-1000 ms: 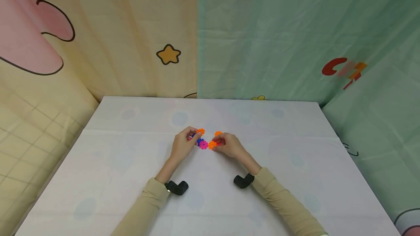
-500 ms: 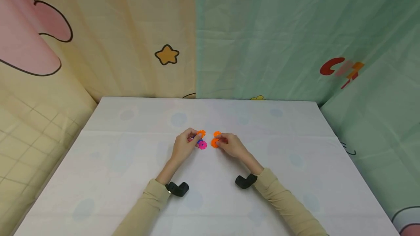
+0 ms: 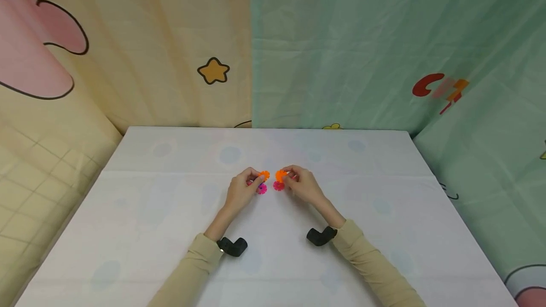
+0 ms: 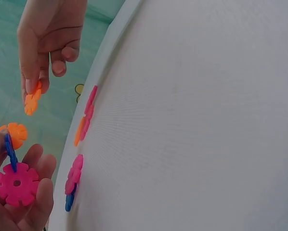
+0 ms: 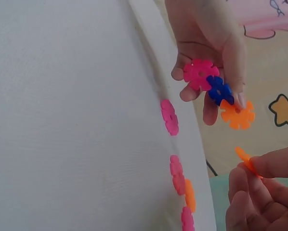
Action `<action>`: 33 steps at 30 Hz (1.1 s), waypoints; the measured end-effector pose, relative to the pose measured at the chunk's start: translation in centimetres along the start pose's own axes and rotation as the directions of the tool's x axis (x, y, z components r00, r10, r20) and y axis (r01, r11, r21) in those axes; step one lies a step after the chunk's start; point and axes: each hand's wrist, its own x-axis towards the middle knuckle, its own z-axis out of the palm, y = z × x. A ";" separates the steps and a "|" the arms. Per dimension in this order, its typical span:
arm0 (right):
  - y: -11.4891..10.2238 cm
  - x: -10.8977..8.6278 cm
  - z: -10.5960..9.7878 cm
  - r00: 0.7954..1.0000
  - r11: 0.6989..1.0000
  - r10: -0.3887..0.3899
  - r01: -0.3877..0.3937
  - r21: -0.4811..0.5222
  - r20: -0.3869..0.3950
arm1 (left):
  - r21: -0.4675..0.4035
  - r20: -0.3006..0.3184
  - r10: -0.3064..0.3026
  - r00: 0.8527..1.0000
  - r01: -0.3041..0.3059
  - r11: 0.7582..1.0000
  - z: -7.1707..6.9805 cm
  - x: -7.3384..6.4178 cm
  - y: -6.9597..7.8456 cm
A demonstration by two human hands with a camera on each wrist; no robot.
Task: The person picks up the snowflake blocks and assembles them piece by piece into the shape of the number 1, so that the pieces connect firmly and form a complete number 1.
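My left hand [image 3: 241,188] holds a short chain of notched, flower-shaped linking discs. Its orange disc [image 5: 238,115] joins a blue disc [image 5: 219,90], which joins a pink disc [image 4: 17,184]. Thumb and fingertips of my right hand [image 3: 302,185] pinch a single orange disc [image 4: 32,101]. That disc is just apart from the chain's orange one. Both hands are raised above the table. Below them lie more discs: a pink disc [image 4: 76,168] with a blue disc [image 4: 70,199] against it, and pink discs [image 5: 176,174] beside an orange disc [image 5: 189,196].
A white-covered table [image 3: 273,259] spreads around both hands. Behind it hang a yellow curtain [image 3: 170,37] and a green curtain [image 3: 341,46]. Black wrist mounts [image 3: 232,247] stick out from both wrists.
My right hand has lifted an orange disc from the table discs, uncovering a pink one. My left hand, still holding its chain, has shifted slightly right.
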 end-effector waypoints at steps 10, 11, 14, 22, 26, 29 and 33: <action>-1.2 0.0 -0.5 0.999 0.998 -0.029 0.032 0.060 -0.043 | 0.009 0.014 0.054 0.998 -0.054 0.998 0.7 0.0 0.1; -1.3 0.1 -0.5 0.998 0.997 -0.034 0.038 0.070 -0.053 | 0.010 0.023 0.050 0.998 -0.050 0.999 0.7 0.0 0.2; -1.3 0.1 -0.4 0.995 0.992 -0.057 0.066 0.106 -0.086 | 0.008 0.045 0.029 0.999 -0.029 1.000 0.7 0.0 0.5; -1.7 0.5 -0.3 0.994 0.983 -0.024 0.043 0.177 -0.108 | 0.062 0.041 0.066 0.997 -0.069 0.996 0.8 0.1 0.9; -1.7 0.5 -0.2 0.994 0.980 -0.024 0.045 0.192 -0.111 | 0.092 0.033 0.081 0.996 -0.083 0.992 0.9 0.2 1.1; -1.8 0.6 -0.2 0.993 0.978 -0.027 0.049 0.203 -0.113 | 0.118 0.028 0.095 0.995 -0.097 0.988 0.9 0.3 1.1; -2.0 0.6 -0.1 0.993 0.977 -0.030 0.053 0.206 -0.114 | 0.143 0.028 0.105 0.994 -0.108 0.984 1.0 0.4 1.0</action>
